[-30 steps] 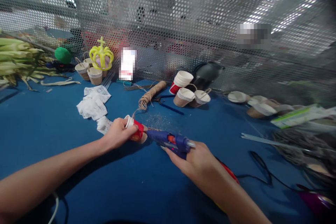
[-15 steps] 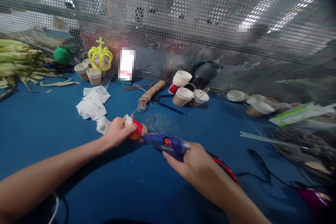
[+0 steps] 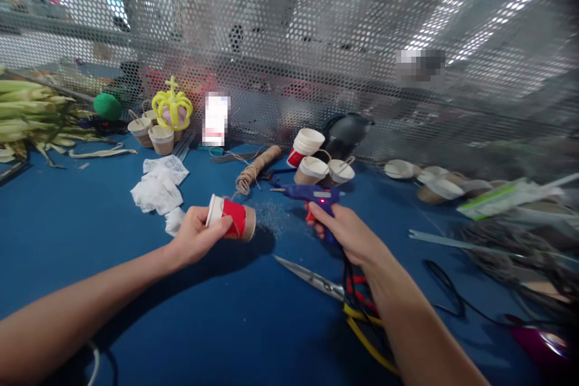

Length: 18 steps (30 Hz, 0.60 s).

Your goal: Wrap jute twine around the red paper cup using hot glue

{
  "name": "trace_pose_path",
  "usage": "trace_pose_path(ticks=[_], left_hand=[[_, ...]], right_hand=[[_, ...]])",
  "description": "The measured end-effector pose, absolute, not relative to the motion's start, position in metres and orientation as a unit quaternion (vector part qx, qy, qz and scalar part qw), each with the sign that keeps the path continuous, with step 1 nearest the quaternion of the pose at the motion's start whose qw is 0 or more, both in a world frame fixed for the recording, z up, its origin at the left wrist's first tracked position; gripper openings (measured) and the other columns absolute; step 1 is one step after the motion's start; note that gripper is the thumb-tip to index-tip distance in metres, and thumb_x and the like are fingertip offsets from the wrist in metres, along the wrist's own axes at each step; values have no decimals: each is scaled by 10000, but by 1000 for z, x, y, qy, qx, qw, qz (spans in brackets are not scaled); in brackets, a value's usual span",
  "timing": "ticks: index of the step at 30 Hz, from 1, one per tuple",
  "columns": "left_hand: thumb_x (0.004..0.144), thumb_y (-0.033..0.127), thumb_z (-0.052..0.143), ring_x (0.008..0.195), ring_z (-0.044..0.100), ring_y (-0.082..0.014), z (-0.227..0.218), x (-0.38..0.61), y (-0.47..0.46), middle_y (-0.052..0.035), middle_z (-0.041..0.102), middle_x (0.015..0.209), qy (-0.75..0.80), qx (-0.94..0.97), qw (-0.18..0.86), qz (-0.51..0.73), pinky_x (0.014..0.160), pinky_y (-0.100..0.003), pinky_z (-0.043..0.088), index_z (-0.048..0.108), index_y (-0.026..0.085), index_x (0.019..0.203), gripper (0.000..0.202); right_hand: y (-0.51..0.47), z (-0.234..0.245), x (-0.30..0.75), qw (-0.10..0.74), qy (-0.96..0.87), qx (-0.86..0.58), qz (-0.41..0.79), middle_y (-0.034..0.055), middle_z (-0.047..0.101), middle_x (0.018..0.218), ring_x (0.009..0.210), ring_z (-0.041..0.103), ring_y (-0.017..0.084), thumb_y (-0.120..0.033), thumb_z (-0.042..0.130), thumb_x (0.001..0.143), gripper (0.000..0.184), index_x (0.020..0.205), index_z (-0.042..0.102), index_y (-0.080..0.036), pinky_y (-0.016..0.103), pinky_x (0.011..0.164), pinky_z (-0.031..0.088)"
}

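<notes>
Left hand pinches a tilted paper cup; at its two o'clock, right hand wraps fingers around a glue gun.

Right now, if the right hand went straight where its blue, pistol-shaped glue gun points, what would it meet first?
Probably the brown roll of twine, ahead of the glue gun; depth is unclear, so the right hand might pass above.
</notes>
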<state>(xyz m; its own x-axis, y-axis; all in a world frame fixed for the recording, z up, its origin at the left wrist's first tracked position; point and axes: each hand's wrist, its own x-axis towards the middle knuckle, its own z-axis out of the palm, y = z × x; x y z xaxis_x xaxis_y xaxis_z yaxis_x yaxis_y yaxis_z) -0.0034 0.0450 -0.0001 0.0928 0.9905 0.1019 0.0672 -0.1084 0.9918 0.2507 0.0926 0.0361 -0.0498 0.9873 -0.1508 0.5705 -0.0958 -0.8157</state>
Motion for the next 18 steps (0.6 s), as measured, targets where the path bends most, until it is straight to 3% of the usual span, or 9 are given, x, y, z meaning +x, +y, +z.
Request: trace_pose_path(ticks=[7,10,13,15,18], left_hand=[[768,291,455,457,283,-69,-1,-4,42,33,354,471,441,676,380,452,427,-195,245,509,120,520,306],[778,259,444,442,260,-63,0,-3,41,42,339,467,431,698,360,445,409,-194,217,499,129,526,289],[780,230,435,416,239,-56,3,-3,39,53,319,444,415,720,341,439,391,-193,199,471,140,507,289],[773,206,436,405,248,-54,6,-1,37,54,316,436,400,741,314,438,390,-193,204,426,149,475,304],[751,159,448,411,301,-60,10,2,33,40,367,441,350,785,256,442,410,-201,241,401,154,462,293]], right_hand=[[109,5,252,183,-620,-713,272,22,531,448,413,519,142,-475,497,729,330,570,456,-190,246,420,365],[109,7,250,173,-635,-729,185,62,562,542,622,585,223,-412,536,717,301,522,452,-198,300,548,397],[101,17,241,186,-656,-724,106,114,593,783,879,537,283,-337,553,719,188,618,525,-182,359,710,380],[91,27,230,193,-700,-679,107,94,592,836,882,527,249,-336,521,755,182,668,564,-182,345,752,371],[76,43,209,196,-795,-522,238,54,607,781,753,550,183,-382,391,838,320,697,603,-188,307,701,399]])
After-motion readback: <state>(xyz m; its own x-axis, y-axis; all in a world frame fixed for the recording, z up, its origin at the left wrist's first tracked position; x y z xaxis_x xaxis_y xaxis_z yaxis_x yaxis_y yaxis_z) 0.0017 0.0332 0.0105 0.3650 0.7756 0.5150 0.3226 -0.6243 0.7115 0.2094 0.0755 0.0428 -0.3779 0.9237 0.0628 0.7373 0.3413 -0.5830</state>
